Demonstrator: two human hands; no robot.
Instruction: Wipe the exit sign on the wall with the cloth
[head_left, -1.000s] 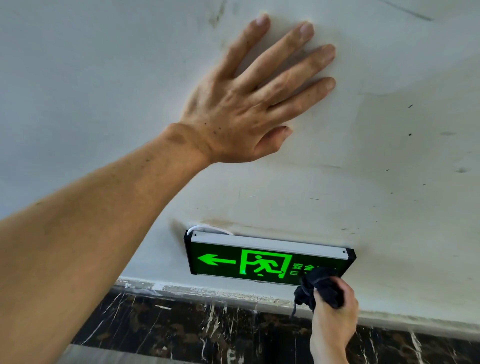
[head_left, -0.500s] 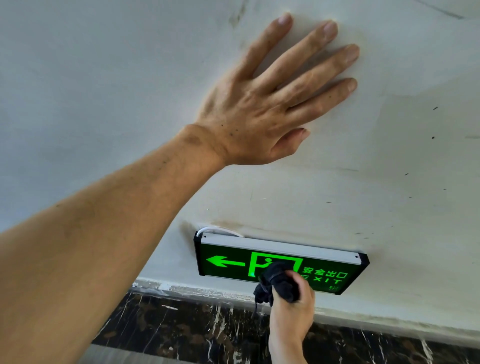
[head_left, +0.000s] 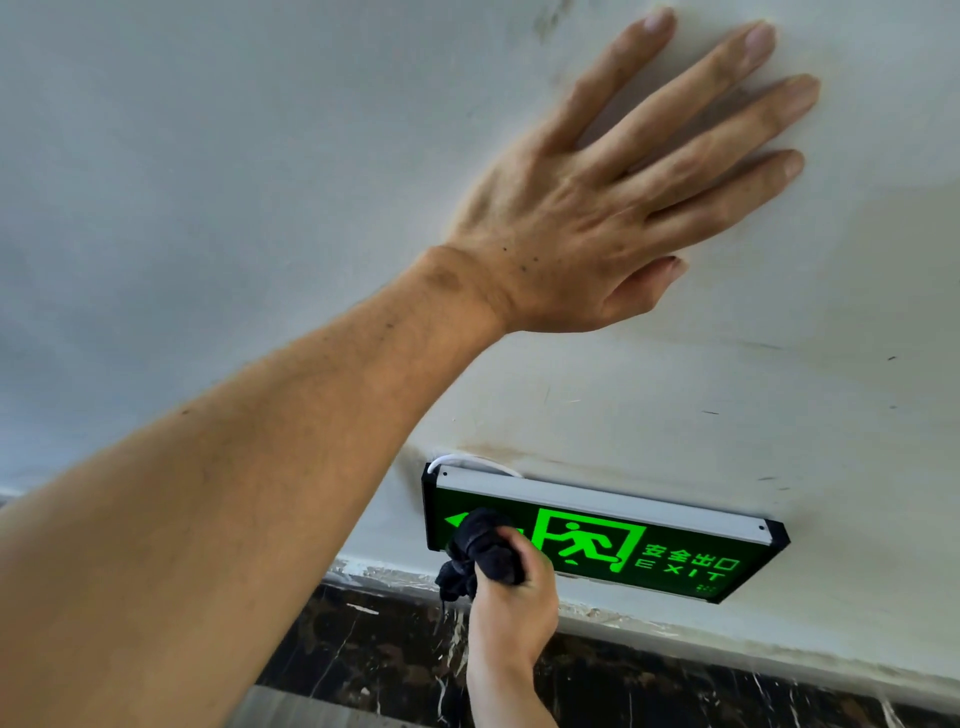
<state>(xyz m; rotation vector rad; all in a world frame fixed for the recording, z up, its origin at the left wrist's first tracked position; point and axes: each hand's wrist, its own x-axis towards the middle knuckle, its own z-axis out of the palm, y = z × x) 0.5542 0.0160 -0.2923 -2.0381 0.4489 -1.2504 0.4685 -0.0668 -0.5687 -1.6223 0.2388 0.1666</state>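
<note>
Pressing my left hand (head_left: 613, 208) flat on the white wall (head_left: 208, 156), palm down, fingers spread and straight, gripping nothing. My left forearm runs from the lower left corner up to it. My right hand (head_left: 511, 603) comes up from the bottom edge, clenched around a bunched dark cloth (head_left: 483, 551); a loose end of the cloth hangs below my fist on the left. Cloth is touching the left end of the exit sign (head_left: 649, 556), sitting over the green arrow so only the arrow's tip shows left of it. Sign is mounted low on the wall, below and right of my left wrist, just above the strip where the white paint ends. Sign face is lit green on dark: running-figure pictogram in the middle, clear of the cloth, then Chinese characters with "EXIT" under them toward the right end. Pale metal strip along the sign's top edge, black end caps, and a white cable (head_left: 467, 460) looping out behind the top left corner. Below the paint line is dark marble skirting (head_left: 675, 691) with white veins. Wall shows scuffs and a brownish stain just above the sign.
</note>
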